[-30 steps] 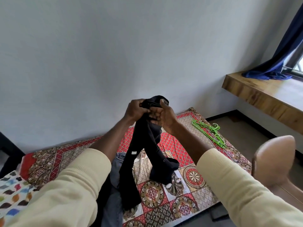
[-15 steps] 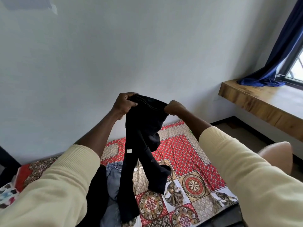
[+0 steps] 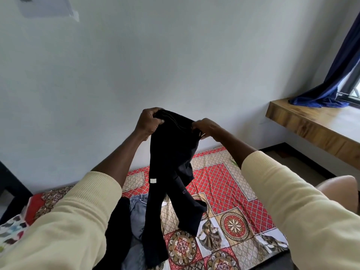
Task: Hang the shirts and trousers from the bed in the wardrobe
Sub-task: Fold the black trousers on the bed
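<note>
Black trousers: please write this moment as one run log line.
black trousers: held up by waistband | left hand, right hand: gripping | legs hang over patterned bed

Showing 2 hands: left (image 3: 148, 121), right (image 3: 206, 127). Holding 1 black trousers (image 3: 171, 168) between them. Lying on 1 bed (image 3: 229, 191): 1 jeans (image 3: 137, 215) and 1 dark garment (image 3: 118, 230), kind unclear. Also in view: 1 wooden ledge (image 3: 311, 123), 1 blue curtain (image 3: 339, 75), 1 chair back (image 3: 339, 190).

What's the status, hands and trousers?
Left hand and right hand grip black trousers at the waistband, legs hanging over bed. Jeans on bed. Nothing obstructing.
</note>
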The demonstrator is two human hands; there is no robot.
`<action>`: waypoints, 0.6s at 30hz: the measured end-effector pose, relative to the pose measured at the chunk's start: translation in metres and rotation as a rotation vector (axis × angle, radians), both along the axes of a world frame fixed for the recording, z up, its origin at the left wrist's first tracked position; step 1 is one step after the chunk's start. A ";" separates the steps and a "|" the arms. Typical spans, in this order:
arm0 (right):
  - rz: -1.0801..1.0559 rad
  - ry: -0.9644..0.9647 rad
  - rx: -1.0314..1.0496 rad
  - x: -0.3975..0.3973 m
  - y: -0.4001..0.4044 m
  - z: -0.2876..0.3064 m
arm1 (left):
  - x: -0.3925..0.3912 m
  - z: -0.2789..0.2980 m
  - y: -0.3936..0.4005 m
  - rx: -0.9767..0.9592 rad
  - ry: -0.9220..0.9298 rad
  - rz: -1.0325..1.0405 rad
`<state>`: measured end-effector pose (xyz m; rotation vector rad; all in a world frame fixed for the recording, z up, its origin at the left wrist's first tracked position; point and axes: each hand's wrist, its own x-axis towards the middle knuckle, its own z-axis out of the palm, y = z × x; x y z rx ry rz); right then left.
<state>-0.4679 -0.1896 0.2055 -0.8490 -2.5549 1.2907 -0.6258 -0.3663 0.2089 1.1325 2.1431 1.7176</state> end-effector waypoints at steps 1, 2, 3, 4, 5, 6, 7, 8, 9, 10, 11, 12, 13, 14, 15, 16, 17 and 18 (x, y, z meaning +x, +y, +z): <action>0.004 -0.070 0.201 0.000 -0.001 0.000 | -0.001 0.000 0.001 -0.011 0.020 0.023; -0.031 -0.106 0.393 0.000 -0.005 -0.001 | -0.002 0.000 0.002 -0.019 0.036 0.043; -0.061 -0.114 0.564 0.001 -0.010 -0.001 | -0.003 0.000 0.003 -0.024 0.049 0.054; -0.089 -0.101 0.674 0.001 -0.015 -0.005 | -0.004 -0.001 0.004 -0.030 0.059 0.058; -0.111 -0.102 0.730 -0.001 -0.017 -0.009 | -0.004 -0.001 0.006 -0.032 0.066 0.061; -0.153 -0.097 0.707 -0.001 -0.016 -0.011 | -0.004 -0.001 0.007 -0.033 0.065 0.061; -0.194 -0.101 0.613 0.001 -0.016 -0.011 | -0.004 -0.001 0.007 -0.036 0.057 0.055; -0.224 -0.113 0.471 0.001 -0.013 -0.010 | -0.005 0.000 0.007 -0.040 0.048 0.041; -0.218 -0.150 0.296 0.002 -0.010 -0.006 | -0.006 0.000 0.007 -0.047 0.041 0.025; -0.206 -0.182 0.148 0.003 -0.006 -0.001 | -0.008 0.002 0.007 -0.059 0.039 0.013; -0.196 -0.192 0.066 0.004 -0.004 0.007 | -0.011 0.004 0.008 -0.071 0.039 0.004; -0.192 -0.172 0.027 0.004 -0.001 0.017 | -0.015 0.008 0.008 -0.077 0.043 0.003; -0.194 -0.127 0.011 0.004 0.003 0.031 | -0.018 0.015 0.010 -0.066 0.054 0.008; -0.199 -0.060 0.006 0.003 0.006 0.047 | -0.020 0.024 0.011 -0.046 0.079 0.022; -0.214 0.029 0.000 0.003 0.009 0.065 | -0.022 0.037 0.013 -0.017 0.126 0.046; -0.230 0.127 -0.002 0.003 0.012 0.083 | -0.021 0.053 0.015 0.015 0.193 0.084; -0.246 0.212 -0.009 0.003 0.014 0.101 | -0.021 0.068 0.018 0.052 0.256 0.119; -0.262 0.262 -0.010 0.002 0.015 0.119 | -0.023 0.086 0.022 0.079 0.302 0.139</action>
